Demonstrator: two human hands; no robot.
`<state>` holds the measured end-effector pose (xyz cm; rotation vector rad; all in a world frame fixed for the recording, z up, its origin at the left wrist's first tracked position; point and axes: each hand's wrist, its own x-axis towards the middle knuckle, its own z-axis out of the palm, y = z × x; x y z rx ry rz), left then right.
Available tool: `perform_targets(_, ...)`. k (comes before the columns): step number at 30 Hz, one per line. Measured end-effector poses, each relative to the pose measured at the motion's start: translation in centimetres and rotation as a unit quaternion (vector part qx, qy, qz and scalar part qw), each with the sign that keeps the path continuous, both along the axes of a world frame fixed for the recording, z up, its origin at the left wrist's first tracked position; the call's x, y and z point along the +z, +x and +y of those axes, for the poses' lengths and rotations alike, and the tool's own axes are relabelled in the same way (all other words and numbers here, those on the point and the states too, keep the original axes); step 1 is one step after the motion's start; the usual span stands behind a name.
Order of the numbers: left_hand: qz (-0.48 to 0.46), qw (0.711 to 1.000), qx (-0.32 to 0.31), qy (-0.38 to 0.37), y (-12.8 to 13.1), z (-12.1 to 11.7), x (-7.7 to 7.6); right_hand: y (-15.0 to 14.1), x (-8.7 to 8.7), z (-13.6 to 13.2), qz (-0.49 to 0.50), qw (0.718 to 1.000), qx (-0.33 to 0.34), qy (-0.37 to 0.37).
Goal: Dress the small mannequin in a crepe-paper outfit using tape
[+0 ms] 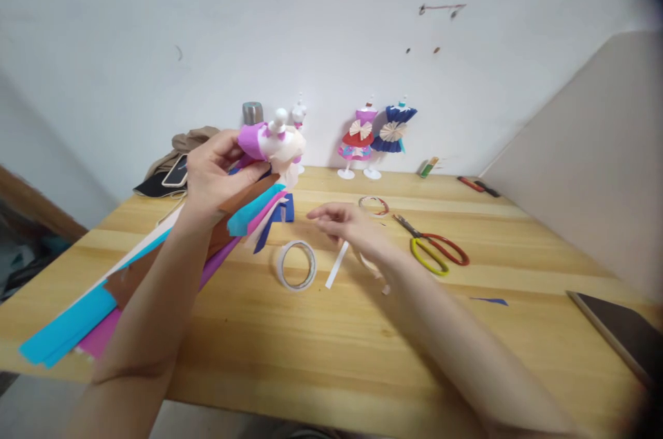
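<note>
My left hand [217, 166] is closed around a small white mannequin [278, 139], raised above the table and wrapped in purple and cream paper. Below that hand lie stacked paper strips [253, 208] in brown, blue, pink, cream and navy. My right hand [344, 221] hovers over the middle of the table, slightly blurred, its fingers loosely stretched to the left with nothing visible in them. Just under it is a narrow white strip [337, 266]. A roll of tape [280, 265] lies between the two hands. Scissors [427, 242] with red and yellow handles rest to the right.
Two dressed mannequins [357, 139] stand by the wall, with another white one [299, 113] partly hidden. A cap [155, 183] and phone [176, 171] sit at back left. Another tape roll [385, 206], a blue scrap [491, 301] and a dark flat object [619, 328] are rightward.
</note>
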<state>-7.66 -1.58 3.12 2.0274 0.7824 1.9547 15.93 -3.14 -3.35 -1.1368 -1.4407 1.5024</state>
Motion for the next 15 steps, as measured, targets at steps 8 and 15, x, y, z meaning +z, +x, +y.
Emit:
perform_targets(8,0.065,0.997,0.039,0.017,-0.2,0.4,0.1,14.1,-1.2,0.9,-0.567,0.807,-0.110,0.122)
perform_targets(15,0.034,0.999,0.008,0.003,-0.1,0.6,-0.1,18.1,-6.2,-1.6,-0.612,0.764,-0.182,0.095)
